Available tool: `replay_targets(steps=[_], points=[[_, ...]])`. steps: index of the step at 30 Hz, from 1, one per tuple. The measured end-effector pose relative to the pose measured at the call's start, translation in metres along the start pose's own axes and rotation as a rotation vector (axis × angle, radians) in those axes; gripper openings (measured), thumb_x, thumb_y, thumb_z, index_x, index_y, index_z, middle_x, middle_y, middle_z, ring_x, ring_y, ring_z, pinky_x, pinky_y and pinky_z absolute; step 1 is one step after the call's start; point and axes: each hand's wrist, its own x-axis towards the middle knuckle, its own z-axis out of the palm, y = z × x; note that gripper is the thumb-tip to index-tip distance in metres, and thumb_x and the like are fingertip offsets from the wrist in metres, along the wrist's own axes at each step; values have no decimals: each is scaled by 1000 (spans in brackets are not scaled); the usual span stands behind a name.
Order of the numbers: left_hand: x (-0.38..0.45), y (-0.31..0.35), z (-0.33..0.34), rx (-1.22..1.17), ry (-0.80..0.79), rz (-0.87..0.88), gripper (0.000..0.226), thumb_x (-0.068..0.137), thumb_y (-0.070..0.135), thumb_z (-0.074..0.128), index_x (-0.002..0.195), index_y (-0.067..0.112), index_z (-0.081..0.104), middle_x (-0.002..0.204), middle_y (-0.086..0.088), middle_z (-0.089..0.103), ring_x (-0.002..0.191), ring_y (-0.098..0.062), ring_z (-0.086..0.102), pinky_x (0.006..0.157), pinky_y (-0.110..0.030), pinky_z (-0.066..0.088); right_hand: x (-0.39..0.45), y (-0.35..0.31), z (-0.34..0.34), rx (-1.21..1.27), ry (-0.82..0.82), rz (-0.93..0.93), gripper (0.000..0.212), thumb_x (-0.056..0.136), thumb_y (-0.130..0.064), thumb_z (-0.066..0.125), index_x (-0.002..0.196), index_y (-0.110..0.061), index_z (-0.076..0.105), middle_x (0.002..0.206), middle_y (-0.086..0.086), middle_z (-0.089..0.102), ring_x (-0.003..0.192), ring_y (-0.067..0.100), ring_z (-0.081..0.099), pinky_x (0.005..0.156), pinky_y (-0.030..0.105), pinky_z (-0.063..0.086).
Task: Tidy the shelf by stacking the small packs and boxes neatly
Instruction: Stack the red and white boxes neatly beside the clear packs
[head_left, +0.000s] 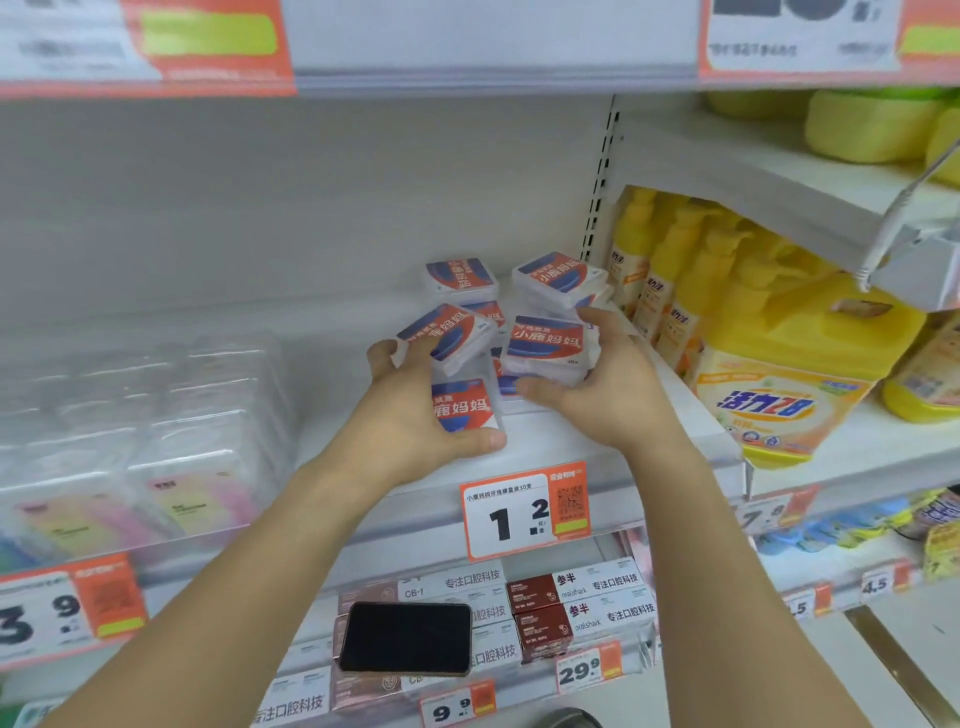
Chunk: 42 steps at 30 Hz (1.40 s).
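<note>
White store shelf (571, 441) in a shop aisle, pale back panel behind it, and both bare hands are up on it in the middle of a jumble of small clear packs with red and blue labels. Left hand (410, 415) has its grip wrapped around the front pack (465, 408), thumb along the pack's lower edge near the shelf lip, while its fingertips reach up and touch a tilted pack (449, 335) sitting just above that one. Right hand (602, 384) is grasping a short stack of packs (545, 345), thumb under the front, fingers curled over the far side. Behind that stack, toward the back panel, two more little piles: one back pile (460, 275) on the left, another (558, 278) on the right, both sitting crooked. Just below the front pack, an orange price tag (524, 512) reading 1.2 is clipped to the shelf edge. Right of the packs, yellow detergent bottles (779, 374) crowd the next bay. Left of the packs, clear blister packs (140, 441) with pastel cards, blurry. Under the price tag, on the lower shelf, a black phone (405, 639) lies flat on top of white and dark red boxes (545, 608).
</note>
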Motion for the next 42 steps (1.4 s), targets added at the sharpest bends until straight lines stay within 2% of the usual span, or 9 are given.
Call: replay_targets(steps=[3, 10, 13, 20, 26, 30, 33, 36, 42], points=[[-9, 1, -2, -4, -8, 4, 95, 62, 48, 85, 140, 27, 34, 131, 3, 30, 95, -9, 49, 82, -17, 43, 1, -12, 2, 11, -51, 39, 80, 71, -32, 87, 138, -21, 45, 119, -5, 62, 118, 18, 57, 85, 22, 39], [-29, -10, -3, 33, -55, 92, 72, 73, 57, 72, 133, 28, 46, 126, 8, 48, 107, -7, 52, 88, -21, 48, -8, -16, 0, 160, -62, 133, 72, 64, -17, 91, 128, -25, 58, 102, -5, 68, 83, 4, 66, 71, 19, 52], [-29, -12, -4, 46, -48, 109, 68, 78, 56, 69, 135, 29, 45, 130, 6, 48, 112, -10, 52, 92, -26, 50, -13, -16, -13, 150, -33, 91, 71, 64, -9, 90, 127, -26, 61, 103, -5, 68, 88, 9, 67, 72, 23, 55], [-26, 6, 3, 96, -11, 190, 69, 81, 53, 67, 138, 30, 37, 140, 8, 40, 127, -11, 40, 99, -34, 47, -22, -17, -37, -18, -127, -61, 74, 69, -15, 89, 134, -31, 57, 102, -13, 67, 83, -6, 62, 55, 6, 45], [-24, 6, 4, 25, 8, 166, 60, 80, 47, 72, 132, 27, 49, 134, 9, 47, 120, -6, 45, 86, -19, 42, -31, -12, -59, -83, -118, -88, 69, 71, -23, 87, 131, -36, 58, 103, -11, 68, 86, 0, 61, 69, 21, 50], [-24, 11, 9, 53, 17, 170, 54, 78, 49, 72, 124, 26, 56, 123, 8, 56, 99, -4, 48, 77, -17, 41, -31, -10, -61, -102, -159, -66, 62, 76, -28, 84, 131, -39, 55, 101, -13, 64, 80, 5, 63, 62, 20, 47], [-22, 12, 5, 75, -11, 204, 48, 78, 49, 72, 118, 26, 59, 116, 8, 60, 96, -6, 53, 74, -16, 42, -30, -6, -61, -58, -123, -36, 59, 77, -29, 83, 129, -38, 57, 103, -8, 65, 72, 8, 68, 69, 30, 55], [-19, 8, -1, 92, -34, 217, 43, 82, 48, 68, 117, 25, 61, 117, 8, 61, 99, -7, 57, 76, -17, 45, -28, -1, -65, -32, -68, -47, 55, 79, -29, 81, 128, -38, 58, 107, -5, 64, 79, 7, 70, 69, 28, 53], [10, 7, -7, 98, 294, 135, 31, 89, 33, 61, 118, 20, 59, 124, -4, 51, 116, -22, 47, 86, -26, 38, -26, 4, -67, 198, 89, -46, 45, 80, -19, 80, 117, -35, 59, 103, -16, 66, 85, 7, 68, 64, 20, 52]])
